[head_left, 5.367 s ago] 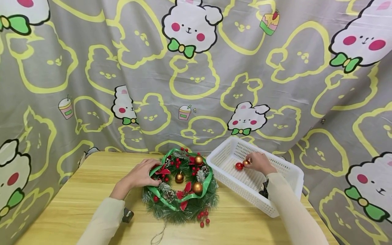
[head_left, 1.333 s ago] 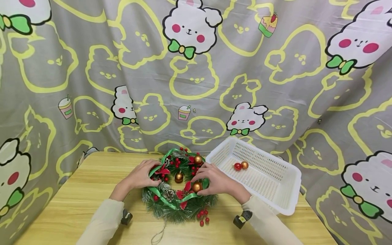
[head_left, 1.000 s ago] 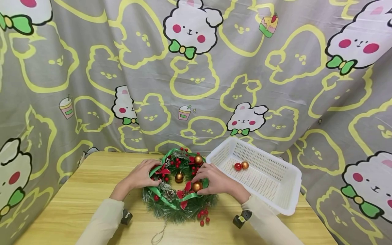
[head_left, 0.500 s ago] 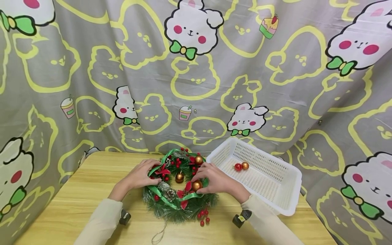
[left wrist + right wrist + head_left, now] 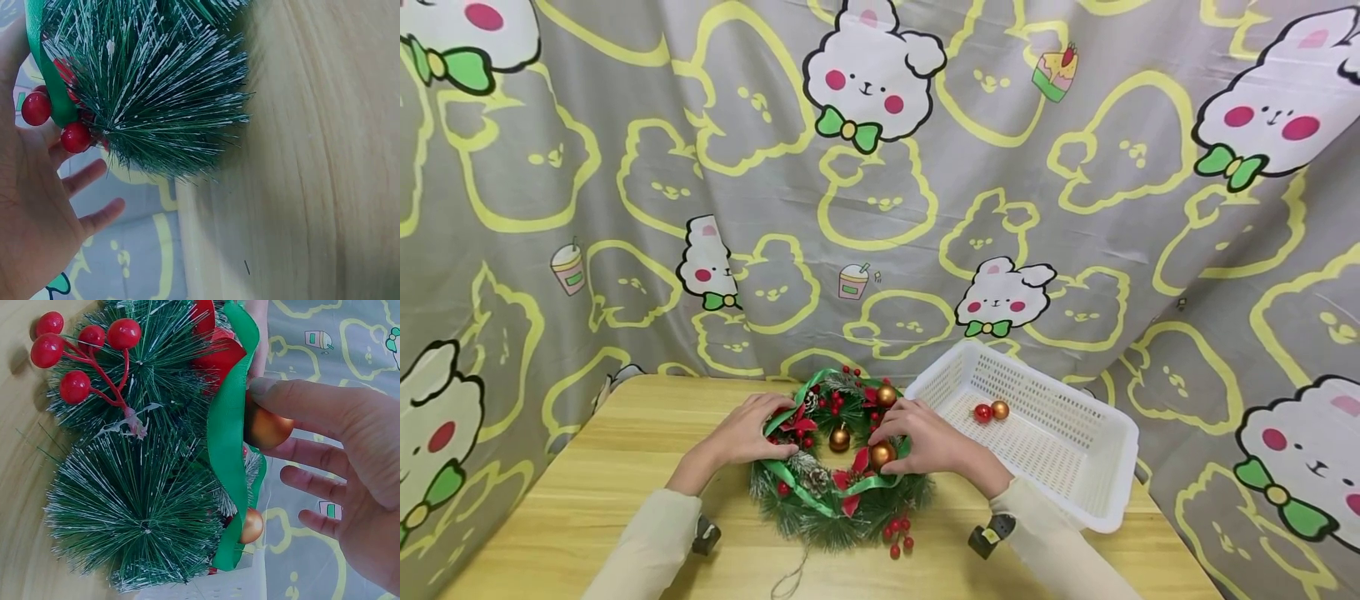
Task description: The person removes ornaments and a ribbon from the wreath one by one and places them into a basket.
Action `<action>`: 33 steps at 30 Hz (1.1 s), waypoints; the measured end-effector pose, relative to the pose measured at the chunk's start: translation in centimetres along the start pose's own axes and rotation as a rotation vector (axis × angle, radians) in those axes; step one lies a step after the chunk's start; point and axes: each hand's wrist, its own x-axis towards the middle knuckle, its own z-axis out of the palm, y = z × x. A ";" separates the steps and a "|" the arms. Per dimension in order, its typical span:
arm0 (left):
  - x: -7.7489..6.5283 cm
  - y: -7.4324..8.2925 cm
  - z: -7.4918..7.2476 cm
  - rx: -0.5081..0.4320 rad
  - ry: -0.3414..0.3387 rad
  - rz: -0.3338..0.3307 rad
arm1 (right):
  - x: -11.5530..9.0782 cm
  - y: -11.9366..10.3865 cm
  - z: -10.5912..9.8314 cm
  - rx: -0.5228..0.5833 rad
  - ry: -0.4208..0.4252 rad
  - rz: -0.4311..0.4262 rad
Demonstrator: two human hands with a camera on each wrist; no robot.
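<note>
A green Christmas wreath (image 5: 797, 512) lies on the table, dressed with green ribbon (image 5: 808, 498), red berries, pine cones and red flowers. My left hand (image 5: 747, 432) holds its left side; in the left wrist view, the lower fingers spread loosely beside red berries (image 5: 76, 137). On the wreath's right side, my right hand (image 5: 931, 440) pinches a gold bauble (image 5: 882, 455) between thumb and fingers. The right wrist view shows this bauble (image 5: 269, 428) against the ribbon, its other fingers apart. Another gold bauble (image 5: 839, 437) sits in the wreath's middle, and one (image 5: 886, 395) at its upper right.
Right of the wreath stands a white plastic basket (image 5: 1052, 458) with a red bauble (image 5: 983, 412) and a gold bauble (image 5: 1000, 409) inside. A berry sprig (image 5: 897, 533) and a twine loop (image 5: 788, 581) stick out toward the near edge. A patterned curtain (image 5: 880, 208) hangs behind the table.
About five seconds ago my right hand was at the gold bauble in the basket; since then it has moved left to the wreath's bauble. During the last second both hands stay almost still.
</note>
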 end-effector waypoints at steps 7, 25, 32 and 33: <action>0.1 0.0 -0.1 -0.019 -0.018 -0.021 | 0.3 0.3 -0.3 0.017 0.019 0.013; 0.3 -0.4 0.4 -0.015 -0.008 -0.015 | 1.8 2.8 -5.3 0.161 0.300 0.083; 0.2 -0.4 0.6 -0.017 -0.013 -0.026 | 1.3 5.3 -8.4 0.149 0.419 0.163; 0.2 -0.3 0.6 -0.018 -0.012 -0.027 | 1.2 5.7 -8.8 0.143 0.436 0.173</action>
